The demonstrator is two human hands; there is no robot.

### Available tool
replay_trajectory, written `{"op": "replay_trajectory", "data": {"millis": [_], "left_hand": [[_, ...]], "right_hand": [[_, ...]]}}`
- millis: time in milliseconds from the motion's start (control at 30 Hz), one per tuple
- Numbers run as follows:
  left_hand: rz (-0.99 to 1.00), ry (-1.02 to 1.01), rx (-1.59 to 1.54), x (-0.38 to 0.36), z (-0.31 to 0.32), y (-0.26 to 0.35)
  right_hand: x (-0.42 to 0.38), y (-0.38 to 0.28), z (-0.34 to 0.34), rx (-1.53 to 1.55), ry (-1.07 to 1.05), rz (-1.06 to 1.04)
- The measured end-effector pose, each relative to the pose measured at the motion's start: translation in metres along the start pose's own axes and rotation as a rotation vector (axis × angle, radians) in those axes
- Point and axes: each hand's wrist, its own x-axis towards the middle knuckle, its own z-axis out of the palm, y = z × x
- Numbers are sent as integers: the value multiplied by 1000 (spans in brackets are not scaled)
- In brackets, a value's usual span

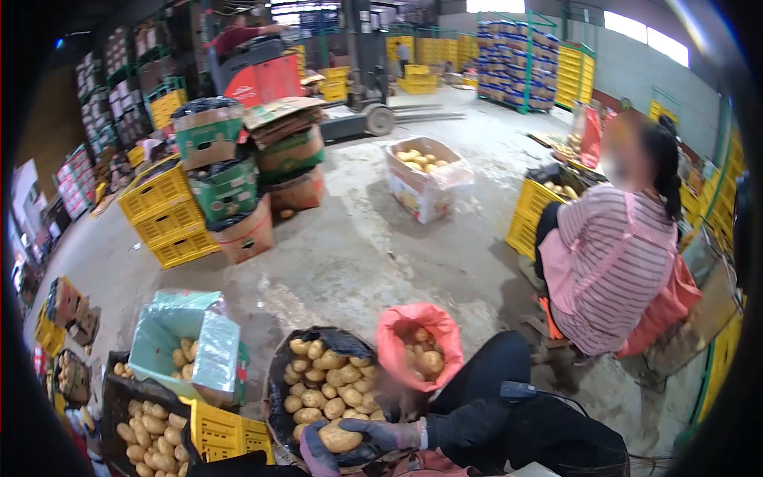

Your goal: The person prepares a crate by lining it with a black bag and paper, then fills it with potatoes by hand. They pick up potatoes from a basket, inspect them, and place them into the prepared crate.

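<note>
Both hands wear grey-purple gloves, low in the head view. Between them is a large potato (pixel 339 437), above the near edge of a black-lined basket (pixel 274 397) full of potatoes. My left hand (pixel 318 451) curves round the potato's left side. From the right, my right hand (pixel 388 434) has its fingers against the same potato. Just beyond, a pink-red sack (pixel 387 338) stands open with potatoes inside. Left of the basket are a yellow crate (pixel 226 432), a green box (pixel 163 338) holding potatoes and a black-lined container (pixel 115 397) of potatoes.
A seated person (pixel 612 246) in a striped top is at the right beside a yellow crate (pixel 526 219). Ahead stands a white carton (pixel 421 195) of potatoes. Stacked boxes (pixel 218 191) and crates are at the left, with a red forklift (pixel 270 79) behind.
</note>
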Motion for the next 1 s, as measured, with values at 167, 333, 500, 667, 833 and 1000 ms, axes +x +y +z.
{"op": "replay_trajectory", "data": {"millis": [167, 333, 500, 667, 833, 1000], "left_hand": [[237, -72, 356, -4, -26, -2], [200, -261, 491, 7, -28, 27], [155, -402, 219, 29, -34, 0], [8, -488, 260, 27, -30, 24], [-70, -255, 65, 35, -37, -17], [639, -170, 835, 59, -55, -27]], "right_hand": [[0, -3, -2, 36, -64, 70], [11, -16, -26, 205, -454, 260], [22, -22, -47, -128, 220, 22], [14, -25, -42, -209, 175, 56], [-11, -5, 46, -183, 228, -40], [8, -34, -14, -460, 130, -49]]}}
